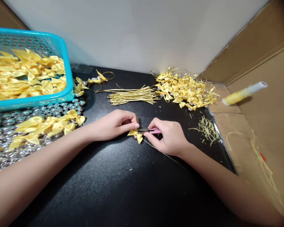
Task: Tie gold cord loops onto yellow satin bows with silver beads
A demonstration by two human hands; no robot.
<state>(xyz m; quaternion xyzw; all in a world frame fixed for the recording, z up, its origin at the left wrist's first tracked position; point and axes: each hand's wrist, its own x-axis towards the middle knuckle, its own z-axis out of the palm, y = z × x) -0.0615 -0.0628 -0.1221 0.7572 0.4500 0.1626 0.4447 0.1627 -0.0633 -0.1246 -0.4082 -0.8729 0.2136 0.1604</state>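
Low over the black table, my left hand (115,124) pinches a yellow ribbon bow (139,137) at its upper edge. A silver bead (135,136) shows at the bow's underside, and part of a gold loop rises behind my fingertips. My right hand (169,135) is closed around small pink-handled thread snips (154,130). Their dark blades point left and meet the bow close to my left fingertips; whether they are cutting cannot be made out. A thin yellow thread (165,154) trails from the bow under my right hand toward the lower right.
A turquoise basket (69,72) of yellow bows stands left, beside silver beads (4,160) and loose bows (47,124). Gold cords (132,95) lie behind my hands. Finished-looking bow ties (184,88) are heaped back right, near thread scraps (208,129) and a thread spool (245,93) on cardboard.
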